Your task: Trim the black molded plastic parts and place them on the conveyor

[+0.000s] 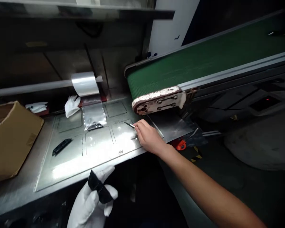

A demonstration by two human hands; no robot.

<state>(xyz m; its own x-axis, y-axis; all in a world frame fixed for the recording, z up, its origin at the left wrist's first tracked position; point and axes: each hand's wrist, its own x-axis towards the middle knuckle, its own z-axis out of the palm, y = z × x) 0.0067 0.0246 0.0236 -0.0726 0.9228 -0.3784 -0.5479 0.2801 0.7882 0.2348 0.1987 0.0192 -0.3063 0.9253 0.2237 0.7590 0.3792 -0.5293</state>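
My left hand (91, 201), in a white glove, is closed on a small black part (99, 187) in front of the table's near edge. Bare and reaching over the worktop, my right hand (147, 135) pinches a thin craft knife (130, 125); its dark, narrow blade points left. Another black part (62, 146) lies on the left of the shiny clear sheet (68, 169) covering the table. A roll of clear plastic bags (85, 84) hangs on a bar, its loose end (94, 116) resting on the sheet with something dark at the bottom.
A cardboard box (16, 142) stands at the left. White gloves (72, 106) lie near the roll. The end of a green conveyor belt (180, 63) juts over the table's right side, close above my right hand. An orange tool (180, 145) sits by the right edge.
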